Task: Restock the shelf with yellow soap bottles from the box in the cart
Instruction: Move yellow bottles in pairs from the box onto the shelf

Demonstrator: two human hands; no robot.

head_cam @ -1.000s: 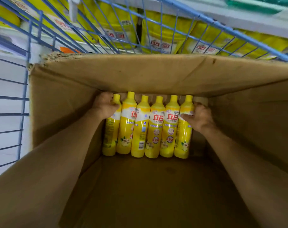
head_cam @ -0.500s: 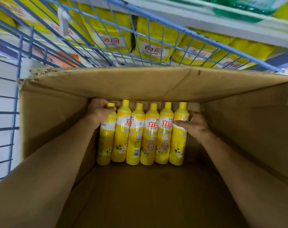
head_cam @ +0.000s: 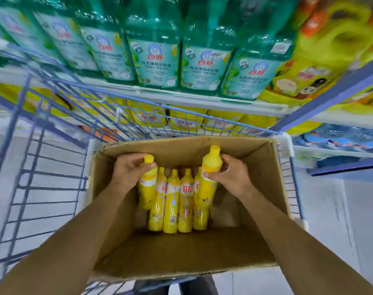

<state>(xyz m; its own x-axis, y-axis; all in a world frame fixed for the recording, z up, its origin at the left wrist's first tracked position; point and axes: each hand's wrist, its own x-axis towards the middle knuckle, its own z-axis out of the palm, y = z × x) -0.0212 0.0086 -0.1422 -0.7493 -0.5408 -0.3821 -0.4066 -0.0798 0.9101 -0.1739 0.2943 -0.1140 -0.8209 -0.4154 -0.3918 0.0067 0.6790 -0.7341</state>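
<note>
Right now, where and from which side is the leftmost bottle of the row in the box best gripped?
Grip the leftmost bottle at its narrow neck below the cap, coming down through the box opening. Its body touches its neighbour, while the tapered tops stand apart, leaving finger room.

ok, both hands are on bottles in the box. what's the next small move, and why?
Probably lift both straight up, clear of the box rim. The left hand grips the left bottle at its neck, and the right hand grips the right bottle. Both sit higher than the other four bottles, but their bases are inside the box.
</note>
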